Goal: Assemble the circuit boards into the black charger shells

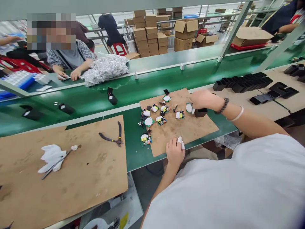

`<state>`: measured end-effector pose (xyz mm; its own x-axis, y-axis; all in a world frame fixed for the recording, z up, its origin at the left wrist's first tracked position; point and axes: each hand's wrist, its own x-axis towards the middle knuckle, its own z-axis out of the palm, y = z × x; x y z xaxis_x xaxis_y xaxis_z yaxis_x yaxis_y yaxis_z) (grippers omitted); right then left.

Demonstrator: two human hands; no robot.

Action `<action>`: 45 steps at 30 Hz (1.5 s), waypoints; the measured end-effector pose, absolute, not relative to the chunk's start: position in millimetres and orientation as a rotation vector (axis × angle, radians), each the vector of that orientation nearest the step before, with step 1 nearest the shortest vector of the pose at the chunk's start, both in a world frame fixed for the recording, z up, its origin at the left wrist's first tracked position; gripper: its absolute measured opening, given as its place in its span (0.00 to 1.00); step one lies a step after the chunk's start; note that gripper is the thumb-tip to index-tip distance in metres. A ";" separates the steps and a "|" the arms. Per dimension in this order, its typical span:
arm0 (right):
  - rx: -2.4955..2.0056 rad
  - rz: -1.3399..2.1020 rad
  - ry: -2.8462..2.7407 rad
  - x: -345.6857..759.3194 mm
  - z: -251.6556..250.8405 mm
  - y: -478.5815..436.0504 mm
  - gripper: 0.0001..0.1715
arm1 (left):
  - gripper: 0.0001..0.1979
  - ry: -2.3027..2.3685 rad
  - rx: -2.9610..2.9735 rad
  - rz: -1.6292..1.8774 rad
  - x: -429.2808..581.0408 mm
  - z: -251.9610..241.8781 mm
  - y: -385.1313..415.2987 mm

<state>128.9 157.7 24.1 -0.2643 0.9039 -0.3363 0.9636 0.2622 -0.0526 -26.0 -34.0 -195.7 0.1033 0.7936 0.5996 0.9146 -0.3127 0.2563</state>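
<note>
My right hand (pixel 205 100) is closed on a small circuit board (pixel 189 108) with a round white top, slightly blurred. Below that hand a black plastic case (pixel 200 112) stands on the cardboard sheet (pixel 190 131). My left hand (pixel 175 152) rests at the sheet's near edge, its fingers curled, with white coverings (pixel 181 142) at the fingertips; I see nothing held in it. Between and beyond my hands lie several more circuit boards (pixel 161 120) with white, yellow and green parts. One more board (pixel 146 138) sits on the green bench at the sheet's left.
Cutting pliers (pixel 116 137) and tweezers (pixel 57 163) on a white cloth (pixel 50 156) lie on the left cardboard. Black cases ride the green belt (pixel 90 101) ahead; rows of cases (pixel 243 82) stand right. Across it a co-worker (pixel 69 58) handles something beside clear plastic bags (pixel 106 68).
</note>
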 end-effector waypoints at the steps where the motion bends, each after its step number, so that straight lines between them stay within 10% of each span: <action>1: 1.683 -0.338 2.230 135.0 24.2 139.3 0.20 | 0.12 -1.737 -2.207 -0.995 -26.3 -196.1 -33.9; 9: 1.568 -0.100 2.125 130.1 2.3 53.0 0.11 | 0.14 -1.866 -2.349 -1.064 -29.8 -191.0 -33.8; 14: 1.532 -0.187 2.366 130.6 -25.3 17.6 0.32 | 0.12 -1.950 -2.455 -1.260 -40.2 -177.9 -36.1; 22: 1.712 -0.303 2.489 163.2 -76.1 41.9 0.37 | 0.12 -2.052 -2.673 -1.650 -59.7 -156.4 -23.1; 34: 1.503 -0.253 2.646 173.7 -82.3 66.2 0.20 | 0.21 -1.940 -2.792 -1.598 -13.2 -103.4 110.4; 41: 1.279 -0.248 2.718 199.2 -80.7 80.1 0.39 | 0.19 -1.945 -2.700 -1.587 0.3 -120.4 148.2; 45: 0.950 -0.197 2.803 199.7 -74.0 96.7 0.28 | 0.21 -1.909 -2.686 -1.524 2.9 -119.2 148.5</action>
<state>199.7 96.7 -74.0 -0.7811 0.5889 -0.2074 0.6122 0.7878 -0.0685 2.9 148.5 -119.2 0.1479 0.9295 0.3377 0.5352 -0.3624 0.7630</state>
